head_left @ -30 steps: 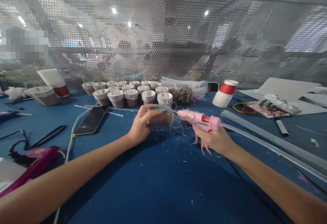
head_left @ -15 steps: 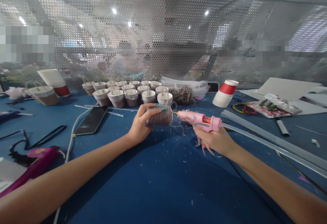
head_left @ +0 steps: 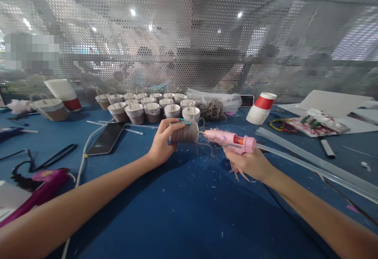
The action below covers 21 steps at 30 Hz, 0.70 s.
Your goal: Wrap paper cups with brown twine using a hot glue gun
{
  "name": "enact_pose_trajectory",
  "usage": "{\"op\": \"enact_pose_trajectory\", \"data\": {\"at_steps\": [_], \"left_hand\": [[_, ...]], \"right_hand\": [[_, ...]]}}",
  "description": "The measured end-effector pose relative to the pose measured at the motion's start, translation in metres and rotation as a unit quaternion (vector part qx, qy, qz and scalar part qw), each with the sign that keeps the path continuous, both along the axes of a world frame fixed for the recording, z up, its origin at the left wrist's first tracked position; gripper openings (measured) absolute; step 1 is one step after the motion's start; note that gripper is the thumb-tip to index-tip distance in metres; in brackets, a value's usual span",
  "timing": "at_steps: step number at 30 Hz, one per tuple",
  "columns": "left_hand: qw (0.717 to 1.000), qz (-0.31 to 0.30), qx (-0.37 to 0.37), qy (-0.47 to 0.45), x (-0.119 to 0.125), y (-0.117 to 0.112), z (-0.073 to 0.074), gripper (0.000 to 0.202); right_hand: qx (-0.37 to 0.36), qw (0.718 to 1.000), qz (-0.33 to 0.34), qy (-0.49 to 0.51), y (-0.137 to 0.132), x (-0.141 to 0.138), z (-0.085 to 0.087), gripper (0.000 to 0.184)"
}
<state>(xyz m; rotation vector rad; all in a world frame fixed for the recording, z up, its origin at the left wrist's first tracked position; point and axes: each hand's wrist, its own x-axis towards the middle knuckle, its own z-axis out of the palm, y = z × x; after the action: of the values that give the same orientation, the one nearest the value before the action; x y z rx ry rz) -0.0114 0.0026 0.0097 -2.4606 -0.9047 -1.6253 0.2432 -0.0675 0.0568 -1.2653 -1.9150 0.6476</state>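
Currently, left grip (head_left: 162, 144) clasping twine-wrapped cylinder (head_left: 186, 133), right grip (head_left: 249, 163) clasping pink glue gun (head_left: 221, 136).

Got white paper (head_left: 330, 102) toward far right corner of table (head_left: 189, 215). See perforated screen (head_left: 195, 34) along far edge, phone (head_left: 106, 138) toward left.

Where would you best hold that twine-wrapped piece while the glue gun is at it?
Probably around its middle, from the left with fingers over the top, as the left hand does. The twine-wrapped piece is roughly cylindrical and held sideways, so curled fingers suit it, and the glue gun points at its right end, best left free.
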Motion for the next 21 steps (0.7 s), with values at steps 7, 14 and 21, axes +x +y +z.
{"op": "enact_pose_trajectory", "data": {"at_steps": [7,14,21], "left_hand": [[1.0,0.007,-0.011,-0.011,0.0,0.001,0.0,0.055],[0.999,0.009,-0.018,-0.025,0.001,0.001,0.001,0.054],[0.999,0.013,-0.011,-0.027,0.0,0.002,0.001,0.054]], "right_hand": [[0.021,0.998,0.031,-0.044,0.003,0.002,0.001,0.027],[0.043,0.992,0.05,-0.107,0.005,0.01,-0.005,0.028],[0.009,0.996,0.021,-0.085,-0.001,0.004,-0.004,0.029]]}}
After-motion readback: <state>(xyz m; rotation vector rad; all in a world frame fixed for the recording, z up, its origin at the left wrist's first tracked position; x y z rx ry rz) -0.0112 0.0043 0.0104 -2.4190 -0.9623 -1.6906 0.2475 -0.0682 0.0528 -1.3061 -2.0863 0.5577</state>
